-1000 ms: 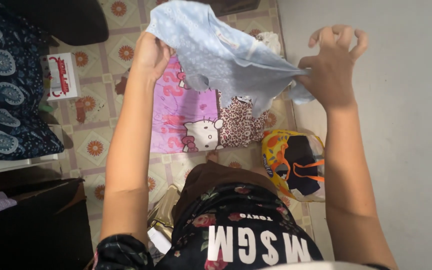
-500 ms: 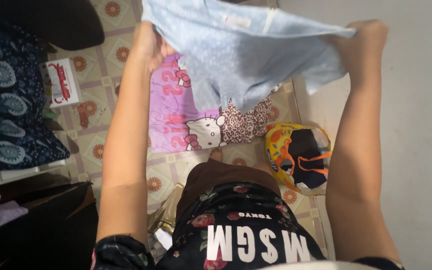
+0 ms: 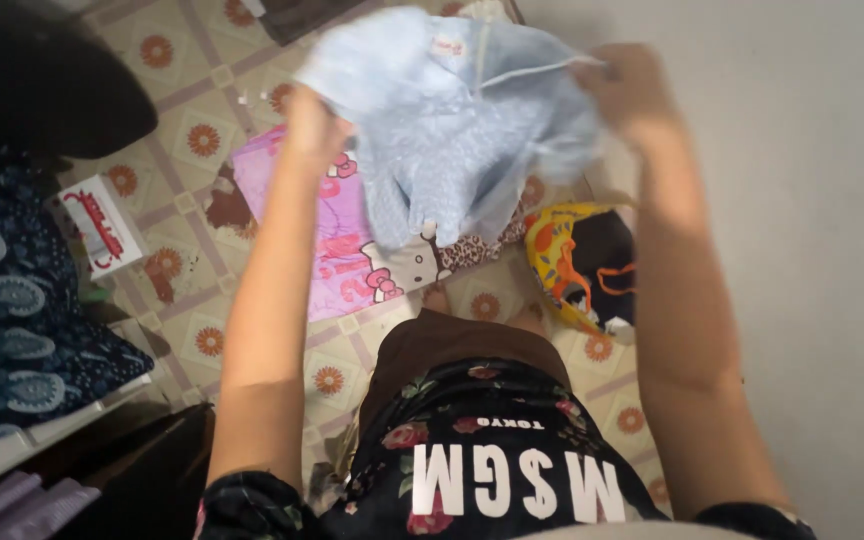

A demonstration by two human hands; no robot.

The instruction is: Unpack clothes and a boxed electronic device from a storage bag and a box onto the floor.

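Flower-patterned floor tiles (image 3: 192,140) lie below; both hands, left (image 3: 309,125) and right (image 3: 627,85), are closed on a soft, crumpled pale-blue garment (image 3: 452,120) above a purple cartoon cloth (image 3: 337,250).

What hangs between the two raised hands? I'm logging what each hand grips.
In the head view, a pale blue garment spans the gap, gripped by the left hand and the right hand, bunched and drooping in the middle.

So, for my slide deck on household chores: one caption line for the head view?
Both hands, left hand and right hand, hold up a light blue garment over a floral-tiled floor.
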